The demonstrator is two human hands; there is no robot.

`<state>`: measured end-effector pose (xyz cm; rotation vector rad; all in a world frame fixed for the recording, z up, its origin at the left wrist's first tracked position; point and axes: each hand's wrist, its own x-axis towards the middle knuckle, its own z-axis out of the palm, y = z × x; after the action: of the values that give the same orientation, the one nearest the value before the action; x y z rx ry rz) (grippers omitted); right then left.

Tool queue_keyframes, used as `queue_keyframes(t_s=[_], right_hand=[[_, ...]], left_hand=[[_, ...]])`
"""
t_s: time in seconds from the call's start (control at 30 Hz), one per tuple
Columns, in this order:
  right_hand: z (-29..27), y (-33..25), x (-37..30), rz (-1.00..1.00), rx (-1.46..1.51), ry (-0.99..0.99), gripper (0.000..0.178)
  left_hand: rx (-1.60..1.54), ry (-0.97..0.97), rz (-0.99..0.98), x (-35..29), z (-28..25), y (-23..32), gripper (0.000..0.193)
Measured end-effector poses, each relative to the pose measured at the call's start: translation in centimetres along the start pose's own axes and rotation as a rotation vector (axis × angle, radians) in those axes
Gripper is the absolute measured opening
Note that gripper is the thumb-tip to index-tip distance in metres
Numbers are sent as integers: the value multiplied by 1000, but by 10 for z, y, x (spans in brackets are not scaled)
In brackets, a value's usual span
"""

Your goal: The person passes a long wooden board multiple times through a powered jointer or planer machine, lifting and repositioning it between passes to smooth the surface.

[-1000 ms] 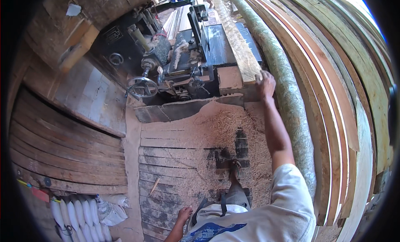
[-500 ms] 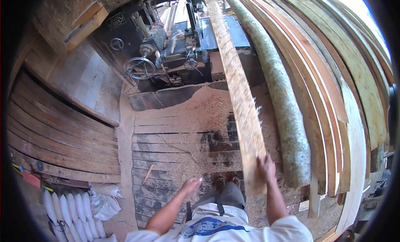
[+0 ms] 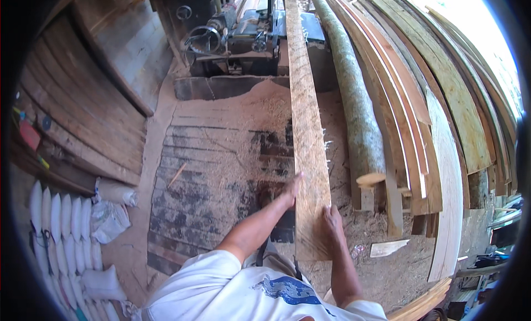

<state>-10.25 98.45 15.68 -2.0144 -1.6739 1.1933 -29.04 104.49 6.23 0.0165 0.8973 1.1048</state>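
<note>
A long rough-sawn wooden plank (image 3: 307, 119) stretches from just before my body away toward the woodworking machine (image 3: 243, 39). My left hand (image 3: 292, 190) is closed on the plank's left edge, a little farther out than the right. Close to the near end, my right hand (image 3: 332, 224) grips the right edge, its thumb side on top and the other fingers partly hidden. Splinters stick out along the plank's right edge. The far end runs past the machine table and out of the top of the view.
To the right lies a debarked-looking log (image 3: 362, 111) beside many stacked boards (image 3: 464, 116). Sawdust (image 3: 249, 108) covers the slatted floor, with a thin stick (image 3: 177, 175) on it. White filled sacks (image 3: 63, 221) are piled at the lower left. A wood offcut (image 3: 389, 248) lies at right.
My left hand, free before, has come over and taken hold of the plank's left edge. My right hand keeps its grip. The view has turned, and the machine sits higher in it.
</note>
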Motion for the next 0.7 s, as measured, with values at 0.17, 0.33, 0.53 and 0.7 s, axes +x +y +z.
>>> queue_keyframes(t_s=[0.17,0.33,0.53,0.7], right_hand=[[16,-2,-28,-269,168,72,49],[52,18,-46,-317,40,62,49],[124,111,-197,-217,143,-37,53],[217,216,-304,-36,613,-316,54]], left_hand=[[229,160,339,-94,-13,-56,61],[158,74,400,-202,-67,-157,63],[-475,-297,-37,-434,-122,-320,76],[-725,-400,-312,-538,-173,-513,62]])
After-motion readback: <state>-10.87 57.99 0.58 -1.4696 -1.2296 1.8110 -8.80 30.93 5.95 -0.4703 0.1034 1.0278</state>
